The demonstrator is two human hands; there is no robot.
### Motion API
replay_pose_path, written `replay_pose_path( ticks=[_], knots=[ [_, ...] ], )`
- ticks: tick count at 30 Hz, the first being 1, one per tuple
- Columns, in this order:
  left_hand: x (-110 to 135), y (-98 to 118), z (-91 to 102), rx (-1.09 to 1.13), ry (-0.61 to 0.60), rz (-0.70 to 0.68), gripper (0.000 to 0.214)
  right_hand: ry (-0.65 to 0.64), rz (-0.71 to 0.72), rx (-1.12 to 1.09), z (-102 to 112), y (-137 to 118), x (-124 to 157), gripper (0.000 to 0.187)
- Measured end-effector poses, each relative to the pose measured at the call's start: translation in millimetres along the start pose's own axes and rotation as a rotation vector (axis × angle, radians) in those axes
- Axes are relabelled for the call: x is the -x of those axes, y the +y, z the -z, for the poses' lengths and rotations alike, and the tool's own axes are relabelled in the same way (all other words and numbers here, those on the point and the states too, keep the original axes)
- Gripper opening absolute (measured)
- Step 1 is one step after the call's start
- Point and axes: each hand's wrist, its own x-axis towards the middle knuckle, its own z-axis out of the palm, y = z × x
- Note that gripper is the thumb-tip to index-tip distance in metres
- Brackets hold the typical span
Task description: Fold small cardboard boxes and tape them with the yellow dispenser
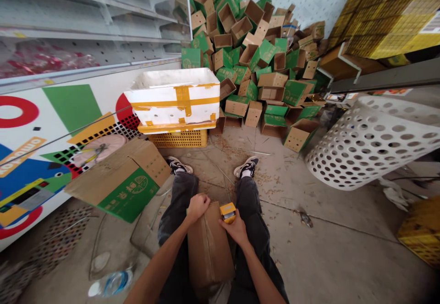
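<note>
Between my legs lies a closed brown cardboard box [209,244], its long top seam running away from me. My left hand [198,208] is at the far left corner of this box, fingers curled in and closed against its edge. On the far right side, my right hand [236,228] grips a small yellow block-shaped thing [227,211] with a dark and pale slot in its near face; its exact kind is not clear. That yellow thing is right beside the box's far end. The undersides of both hands are hidden.
A green-and-brown carton [129,178] stands at left, near a white foam box [175,95] on a yellow crate [178,139]. Many open cartons [254,57] are heaped ahead. At right leans a white perforated basket [374,143]; a plastic bottle [117,283] lies lower left.
</note>
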Motion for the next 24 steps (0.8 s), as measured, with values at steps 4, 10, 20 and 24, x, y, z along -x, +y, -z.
replay_pose_path(
  ticks=[4, 10, 20, 24],
  knots=[
    [-1, 0, 1.0, 0.006, 0.004, -0.008, 0.035, -0.004, 0.007, -0.014, -2, 4, -2, 0.063],
    [-1, -1, 1.1, 0.007, 0.008, -0.023, 0.035, -0.012, 0.008, 0.009, 0, -2, 0, 0.059],
    [-4, -5, -8.5, 0.028, 0.054, -0.055, 0.037, -0.006, 0.007, -0.024, 1, -5, 2, 0.056],
    [-4, -7, -12.2, 0.023, 0.073, -0.060, 0.038, -0.005, 0.003, -0.008, -1, -3, 1, 0.057]
  ],
)
